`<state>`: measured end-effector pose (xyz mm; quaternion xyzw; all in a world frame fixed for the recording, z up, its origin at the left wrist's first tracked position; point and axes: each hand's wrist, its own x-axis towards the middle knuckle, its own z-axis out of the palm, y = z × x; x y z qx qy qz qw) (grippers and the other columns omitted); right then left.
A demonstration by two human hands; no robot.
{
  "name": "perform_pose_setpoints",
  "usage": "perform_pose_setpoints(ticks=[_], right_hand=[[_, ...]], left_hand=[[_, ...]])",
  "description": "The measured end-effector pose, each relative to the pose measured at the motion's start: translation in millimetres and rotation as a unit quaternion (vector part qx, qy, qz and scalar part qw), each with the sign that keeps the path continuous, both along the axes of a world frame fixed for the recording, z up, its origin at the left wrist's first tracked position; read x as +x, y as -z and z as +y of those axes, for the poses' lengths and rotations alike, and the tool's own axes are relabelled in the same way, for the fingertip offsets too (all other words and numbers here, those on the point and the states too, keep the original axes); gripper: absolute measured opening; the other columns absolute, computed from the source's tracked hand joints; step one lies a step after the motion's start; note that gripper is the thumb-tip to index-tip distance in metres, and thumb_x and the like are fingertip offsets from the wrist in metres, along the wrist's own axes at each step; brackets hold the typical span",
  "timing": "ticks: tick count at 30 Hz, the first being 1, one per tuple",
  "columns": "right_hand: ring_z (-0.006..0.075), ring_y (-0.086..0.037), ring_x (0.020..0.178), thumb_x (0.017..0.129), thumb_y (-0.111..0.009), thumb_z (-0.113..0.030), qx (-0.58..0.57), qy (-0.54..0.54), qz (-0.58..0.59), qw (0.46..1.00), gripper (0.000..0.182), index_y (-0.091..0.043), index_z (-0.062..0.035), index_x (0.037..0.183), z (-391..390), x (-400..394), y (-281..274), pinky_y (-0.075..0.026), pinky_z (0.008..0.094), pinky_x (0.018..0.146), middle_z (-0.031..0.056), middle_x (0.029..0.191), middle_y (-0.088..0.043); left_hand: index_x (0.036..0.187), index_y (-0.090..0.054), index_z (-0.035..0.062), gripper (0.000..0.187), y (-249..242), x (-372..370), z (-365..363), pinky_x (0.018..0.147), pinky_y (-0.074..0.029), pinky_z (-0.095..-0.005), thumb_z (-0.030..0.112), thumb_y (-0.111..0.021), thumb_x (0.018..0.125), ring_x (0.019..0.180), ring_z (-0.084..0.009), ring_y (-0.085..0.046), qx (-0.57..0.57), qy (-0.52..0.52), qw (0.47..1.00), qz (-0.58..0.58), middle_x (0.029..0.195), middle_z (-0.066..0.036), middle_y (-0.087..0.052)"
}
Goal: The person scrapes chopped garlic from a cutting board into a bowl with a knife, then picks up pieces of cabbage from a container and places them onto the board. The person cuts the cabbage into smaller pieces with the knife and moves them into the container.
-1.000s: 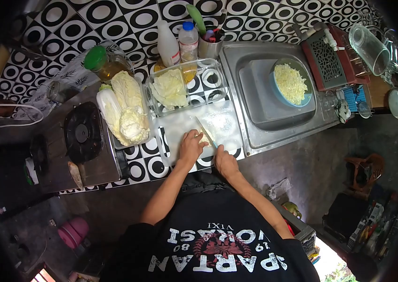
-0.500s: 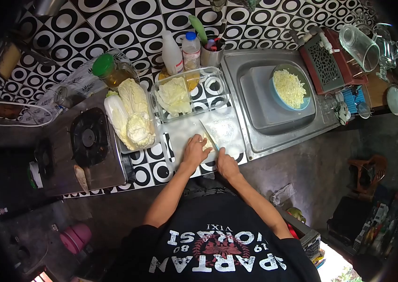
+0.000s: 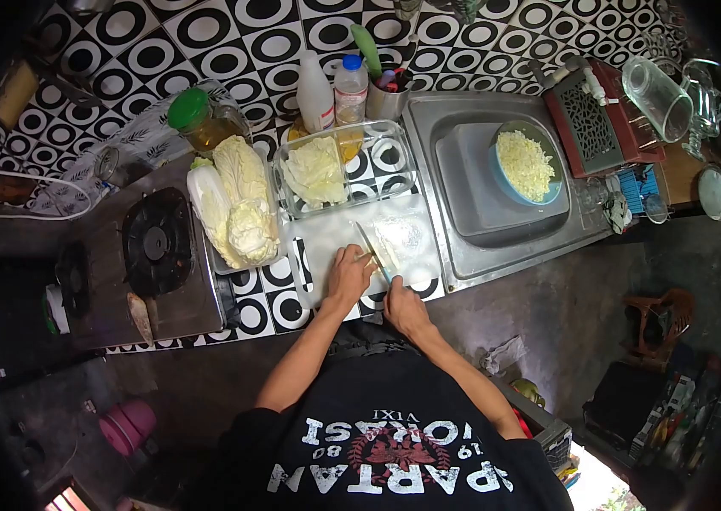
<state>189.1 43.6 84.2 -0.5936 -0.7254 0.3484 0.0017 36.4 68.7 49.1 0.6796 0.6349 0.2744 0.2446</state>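
Note:
A kitchen knife [image 3: 371,245] lies across the translucent cutting board [image 3: 318,243], its handle gripped in my right hand [image 3: 406,308]. The blade points away from me. Just left of it, the bent fingers of my left hand [image 3: 352,274] press on a small pale piece of cabbage, mostly covered by the fingers. Along the blade's right side rests a thin pale cut strip [image 3: 386,249]. Behind the board, a clear divided container [image 3: 389,189] has cabbage leaves [image 3: 314,172] in its left compartment.
Napa cabbages [image 3: 241,200] fill a container at left, beside the gas stove [image 3: 181,289]. A bowl of chopped cabbage [image 3: 525,166] stands on an upturned grey tub [image 3: 471,204] in the sink [image 3: 454,272]. Two bottles [image 3: 315,94] and a utensil cup [image 3: 388,104] stand behind.
My right hand and the knife have shifted slightly left, nearer to my left hand. A cut strip now shows at the blade's right side. The whole view has moved a little.

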Motion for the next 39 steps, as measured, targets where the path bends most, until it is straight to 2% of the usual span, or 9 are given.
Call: perform_pose_setpoints(ticks=[5,7,9,12,14,22,25,39], right_hand=[[0.0475,-0.059,0.072,0.085,-0.052,-0.017,-0.015,-0.001,-0.012,1.0,0.027,-0.035,0.0026,0.094,0,3,9,-0.048,0.0539,0.064,0.0291,0.075,-0.059],[0.0475,-0.059,0.072,0.085,-0.052,-0.016,-0.021,0.0,-0.012,1.0,0.027,-0.035,0.0024,0.094,1,3,7,-0.048,0.054,0.064,0.0292,0.075,-0.059],[0.0475,-0.059,0.072,0.085,-0.051,-0.016,-0.028,0.0,-0.012,1.0,0.026,-0.035,0.0022,0.093,1,1,6,-0.048,0.054,0.064,0.0294,0.074,-0.059],[0.0482,-0.057,0.066,0.084,-0.051,-0.011,-0.011,0.009,0.011,1.0,0.023,-0.034,0.0031,0.09,-1,0,9,-0.047,0.054,0.06,0.0296,0.065,-0.056],[0.047,-0.059,0.071,0.085,-0.051,-0.016,-0.046,0.021,0.011,0.999,0.025,-0.035,0.0022,0.092,0,-1,10,-0.047,0.0543,0.064,0.0303,0.072,-0.059],[0.0467,-0.059,0.075,0.086,-0.048,-0.016,-0.083,0.014,-0.024,0.996,0.024,-0.035,0.0021,0.094,4,-4,20,-0.047,0.0529,0.067,0.0307,0.076,-0.059],[0.0476,-0.058,0.074,0.086,-0.047,-0.016,-0.069,0.017,-0.03,0.997,0.023,-0.034,0.0029,0.093,6,-8,22,-0.047,0.0531,0.066,0.0305,0.074,-0.058],[0.0466,-0.059,0.07,0.086,-0.046,-0.015,-0.039,0.024,-0.028,0.999,0.023,-0.035,0.0031,0.093,10,-6,18,-0.047,0.0536,0.064,0.0293,0.069,-0.059]], left_hand=[[0.095,-0.068,0.0066,0.024,8,-2,-2,0.079,-0.042,-0.0354,0.02,-0.065,0.076,0.087,-0.0262,-0.049,0.022,-0.002,1.0,-0.012,0.093,-0.008,-0.053],[0.095,-0.068,0.0053,0.025,7,-3,-1,0.075,-0.043,-0.0352,0.014,-0.069,0.071,0.083,-0.0266,-0.05,0.041,-0.006,0.999,-0.015,0.089,-0.008,-0.055],[0.093,-0.068,0.0055,0.023,9,-3,-2,0.076,-0.043,-0.0354,0.017,-0.068,0.072,0.085,-0.026,-0.05,0.036,-0.012,0.999,-0.018,0.09,-0.007,-0.054],[0.089,-0.067,0.0051,0.021,11,-2,0,0.076,-0.043,-0.0358,0.018,-0.068,0.073,0.085,-0.0259,-0.05,0.042,-0.02,0.999,-0.028,0.09,-0.007,-0.054],[0.088,-0.066,0.0044,0.02,12,-4,1,0.076,-0.043,-0.036,0.017,-0.069,0.072,0.084,-0.0263,-0.051,0.049,-0.024,0.998,-0.035,0.09,-0.007,-0.054],[0.078,-0.067,0.0028,0.016,18,-9,7,0.071,-0.045,-0.0365,0.014,-0.072,0.067,0.079,-0.0269,-0.053,0.035,-0.029,0.995,-0.094,0.084,-0.008,-0.056],[0.079,-0.068,0.0038,0.02,17,-11,13,0.068,-0.045,-0.036,0.012,-0.076,0.062,0.076,-0.0262,-0.054,0.041,-0.025,0.995,-0.085,0.08,-0.007,-0.057],[0.084,-0.07,0.005,0.021,10,-11,8,0.072,-0.046,-0.035,0.015,-0.073,0.066,0.079,-0.026,-0.054,0.039,-0.009,0.998,-0.058,0.084,-0.007,-0.059]])
